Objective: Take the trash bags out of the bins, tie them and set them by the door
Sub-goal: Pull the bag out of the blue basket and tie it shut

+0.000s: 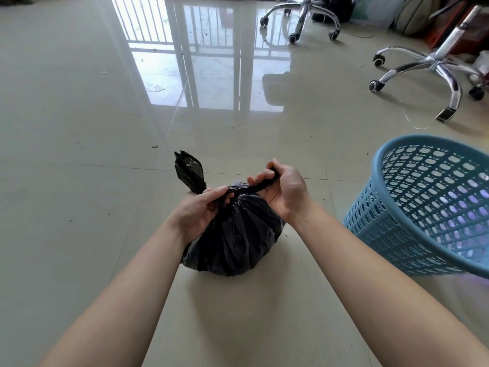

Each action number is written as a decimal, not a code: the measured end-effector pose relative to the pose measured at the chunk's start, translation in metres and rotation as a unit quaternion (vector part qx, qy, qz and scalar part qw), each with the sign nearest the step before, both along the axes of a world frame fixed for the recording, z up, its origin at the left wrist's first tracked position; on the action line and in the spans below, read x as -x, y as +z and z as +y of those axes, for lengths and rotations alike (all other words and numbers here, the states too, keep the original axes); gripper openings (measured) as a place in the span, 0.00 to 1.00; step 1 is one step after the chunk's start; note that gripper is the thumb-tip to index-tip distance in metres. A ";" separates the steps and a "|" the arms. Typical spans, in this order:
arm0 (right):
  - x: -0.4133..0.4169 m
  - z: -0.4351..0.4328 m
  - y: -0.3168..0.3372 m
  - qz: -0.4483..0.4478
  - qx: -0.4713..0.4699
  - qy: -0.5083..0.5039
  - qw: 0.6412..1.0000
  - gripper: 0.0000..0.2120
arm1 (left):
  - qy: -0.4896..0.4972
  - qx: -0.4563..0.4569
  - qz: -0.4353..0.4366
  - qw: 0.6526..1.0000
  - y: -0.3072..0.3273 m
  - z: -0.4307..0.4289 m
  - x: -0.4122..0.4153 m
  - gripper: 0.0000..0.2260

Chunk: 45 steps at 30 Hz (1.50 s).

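Gripping the bag (232, 239) by its ends, our left hand (199, 210) and right hand (284, 192) pull to knot it. Bin (397, 221) stands aside at three o'clock.

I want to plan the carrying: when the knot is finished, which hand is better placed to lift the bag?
Probably the left hand: it grips the black bag at its neck, directly above it. The right hand holds its twisted end off to the side.

blue bin (423, 202): right side cut off
far chairs (439, 63): seats out of view
trash bag (238, 242): neck partly under left hand (197, 210), right hand (285, 192)
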State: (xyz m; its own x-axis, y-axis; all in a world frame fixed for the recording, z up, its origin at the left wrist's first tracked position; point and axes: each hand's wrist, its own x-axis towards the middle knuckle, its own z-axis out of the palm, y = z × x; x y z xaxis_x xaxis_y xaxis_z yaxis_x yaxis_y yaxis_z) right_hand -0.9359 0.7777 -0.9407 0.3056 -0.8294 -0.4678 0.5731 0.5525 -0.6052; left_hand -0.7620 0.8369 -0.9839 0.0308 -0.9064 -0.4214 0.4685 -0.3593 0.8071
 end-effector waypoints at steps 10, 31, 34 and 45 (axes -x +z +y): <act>0.030 -0.002 -0.023 0.243 0.102 0.216 0.940 0.08 | 0.068 -0.007 -0.055 0.996 -0.012 -0.004 0.002 0.06; 0.009 -0.003 -0.057 0.511 0.345 0.376 0.692 0.10 | 0.161 -0.001 -0.490 0.857 -0.023 -0.004 0.012 0.05; 0.007 -0.002 -0.058 0.513 0.348 0.365 0.695 0.11 | 0.201 -0.057 -0.505 0.838 -0.023 -0.001 0.020 0.06; 0.010 0.004 -0.058 0.469 0.323 0.297 0.767 0.07 | 0.094 -0.080 -0.066 0.990 -0.015 -0.002 0.012 0.12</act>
